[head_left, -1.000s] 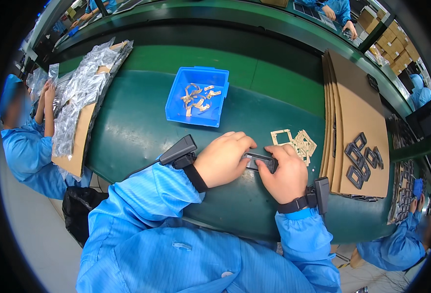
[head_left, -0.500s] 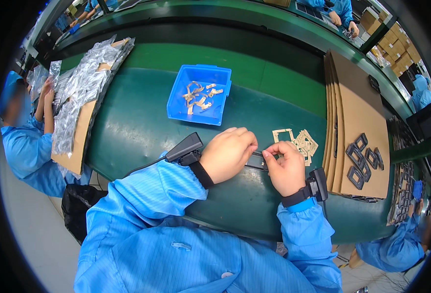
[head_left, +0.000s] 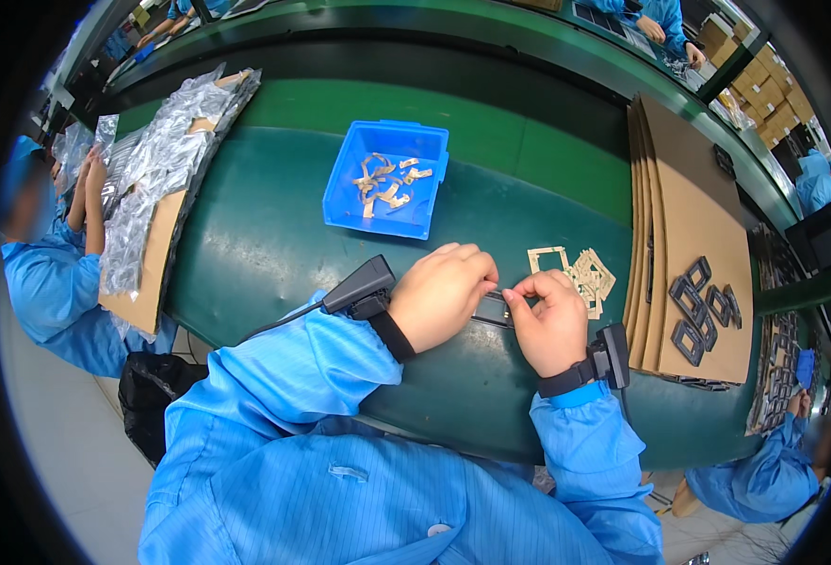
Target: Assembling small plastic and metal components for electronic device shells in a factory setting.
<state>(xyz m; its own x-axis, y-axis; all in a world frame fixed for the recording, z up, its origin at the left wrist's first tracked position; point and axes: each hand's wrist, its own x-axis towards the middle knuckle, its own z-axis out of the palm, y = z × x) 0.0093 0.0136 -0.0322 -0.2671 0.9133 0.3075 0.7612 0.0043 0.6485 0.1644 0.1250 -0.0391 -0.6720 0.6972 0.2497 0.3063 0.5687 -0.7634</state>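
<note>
A small black rectangular frame [head_left: 491, 309] lies between my hands on the green table, mostly covered by my fingers. My left hand [head_left: 439, 296] is closed, its fingertips pinching at the far left part of the frame. At the frame's right end, my right hand [head_left: 551, 325] is closed too, thumb and forefinger pressed together on it. Just beyond my right hand is a loose pile of pale yellow adhesive frame pieces [head_left: 587, 273]. A blue bin [head_left: 378, 229] stands farther off, with peeled tan strips [head_left: 389, 196] inside.
At the right, stacked cardboard sheets [head_left: 693, 217] carry several black frames [head_left: 687, 341]. Clear plastic bags [head_left: 166, 141] cover a cardboard sheet on the left. A black bag [head_left: 152, 400] is below the table's left edge. Co-workers in blue sit at both sides.
My view has shifted very slightly. Both hands stay at the black frame in nearly the same pose.
</note>
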